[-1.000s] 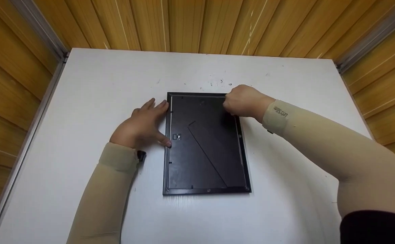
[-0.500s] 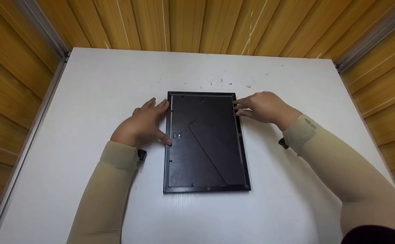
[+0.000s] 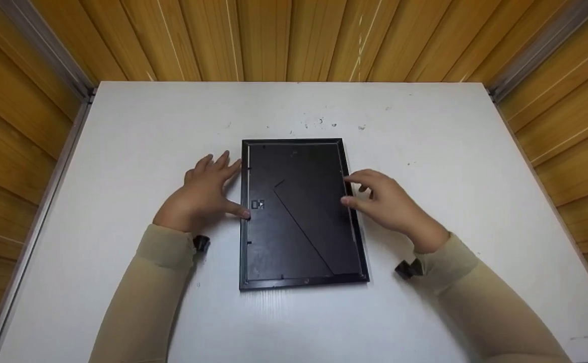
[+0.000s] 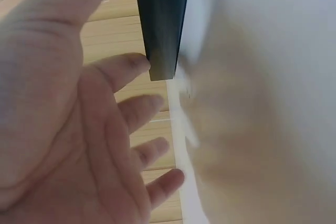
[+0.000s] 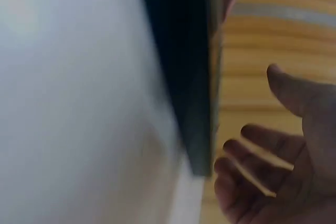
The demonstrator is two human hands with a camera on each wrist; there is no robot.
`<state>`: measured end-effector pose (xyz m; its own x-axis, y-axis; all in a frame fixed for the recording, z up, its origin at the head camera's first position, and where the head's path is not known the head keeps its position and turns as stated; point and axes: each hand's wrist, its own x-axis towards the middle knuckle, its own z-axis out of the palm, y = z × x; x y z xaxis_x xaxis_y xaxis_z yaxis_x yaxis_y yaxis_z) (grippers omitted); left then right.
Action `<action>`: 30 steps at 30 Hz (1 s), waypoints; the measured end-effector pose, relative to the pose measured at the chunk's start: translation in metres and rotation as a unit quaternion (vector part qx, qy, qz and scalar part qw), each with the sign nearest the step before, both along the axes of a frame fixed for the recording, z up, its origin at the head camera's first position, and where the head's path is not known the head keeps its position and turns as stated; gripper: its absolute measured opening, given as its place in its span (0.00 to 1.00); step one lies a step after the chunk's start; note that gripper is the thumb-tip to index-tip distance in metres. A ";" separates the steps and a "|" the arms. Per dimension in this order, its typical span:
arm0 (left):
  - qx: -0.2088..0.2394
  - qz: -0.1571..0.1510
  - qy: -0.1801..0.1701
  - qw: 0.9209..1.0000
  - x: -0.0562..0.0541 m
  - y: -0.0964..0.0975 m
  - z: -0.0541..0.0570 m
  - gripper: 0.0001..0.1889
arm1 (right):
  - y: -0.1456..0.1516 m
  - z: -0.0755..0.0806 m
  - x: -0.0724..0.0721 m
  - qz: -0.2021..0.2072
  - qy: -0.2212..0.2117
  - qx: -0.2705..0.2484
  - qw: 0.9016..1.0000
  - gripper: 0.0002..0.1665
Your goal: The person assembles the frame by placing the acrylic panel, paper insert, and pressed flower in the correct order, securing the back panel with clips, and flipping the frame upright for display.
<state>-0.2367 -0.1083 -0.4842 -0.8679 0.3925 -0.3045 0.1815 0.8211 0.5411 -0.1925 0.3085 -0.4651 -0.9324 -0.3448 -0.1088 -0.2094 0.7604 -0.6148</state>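
A black picture frame (image 3: 299,212) lies face down on the white table, its backing board up. The outline of a slanted easel stand crosses the board. My left hand (image 3: 198,194) is spread at the frame's left side, thumb and index fingertip right at the edge, the other fingers fanned out. In the left wrist view the index fingertip meets the frame's side (image 4: 163,24). Over the right edge hovers my right hand (image 3: 387,201), fingers loosely bent and holding nothing. The right wrist view has its fingers (image 5: 262,150) apart from the dark frame side (image 5: 184,77).
The white table (image 3: 173,116) has scuff marks behind the frame. Wood-slat walls (image 3: 294,40) rise at the back and both sides, with metal posts at the corners. A small black wrist device (image 3: 408,269) sits at the right cuff, another (image 3: 201,244) at the left.
My right hand has left the frame's upper right corner and come down along the right edge, its fingers loosening. The left hand stays at the left edge. The head view has shifted slightly.
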 end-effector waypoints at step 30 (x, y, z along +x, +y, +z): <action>0.185 0.109 0.027 0.976 0.022 0.021 -0.023 0.34 | -0.070 -0.026 0.057 -0.075 0.048 -0.033 0.995 0.46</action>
